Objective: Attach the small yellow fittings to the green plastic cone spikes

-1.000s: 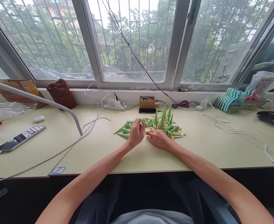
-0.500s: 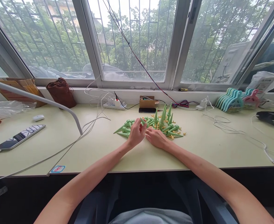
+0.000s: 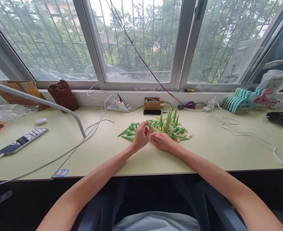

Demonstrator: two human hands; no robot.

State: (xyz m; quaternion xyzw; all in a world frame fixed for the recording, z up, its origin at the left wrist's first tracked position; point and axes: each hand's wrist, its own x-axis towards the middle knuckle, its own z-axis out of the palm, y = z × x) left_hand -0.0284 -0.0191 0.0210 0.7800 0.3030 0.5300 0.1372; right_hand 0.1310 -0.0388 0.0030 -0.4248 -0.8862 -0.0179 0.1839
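Note:
My left hand point(image 3: 142, 136) pinches a green plant watering spike point(image 3: 148, 124), its pointed end tilted up and to the left. Close against it, my right hand point(image 3: 162, 141) is low over the table with fingers curled; whatever they grip, if anything, is hidden. Behind both hands spreads a pile of similar green spikes, some lying flat, such as the long spike point(image 3: 125, 130) at the left. Several stand upright, among them a tall spike point(image 3: 167, 122). Small yellow pieces point(image 3: 177, 139) are scattered between the spikes and at the pile's right edge.
A black phone point(image 3: 152, 112) and a small cardboard box point(image 3: 152, 104) sit behind the pile. White cables point(image 3: 93, 128) cross the table at left, near a charging phone point(image 3: 22, 141). A power strip point(image 3: 118, 107) and turquoise hangers point(image 3: 239, 101) stand by the window.
Both hands stay in nearly the same place, the left still pinching the green spike. The whole view has shifted very slightly.

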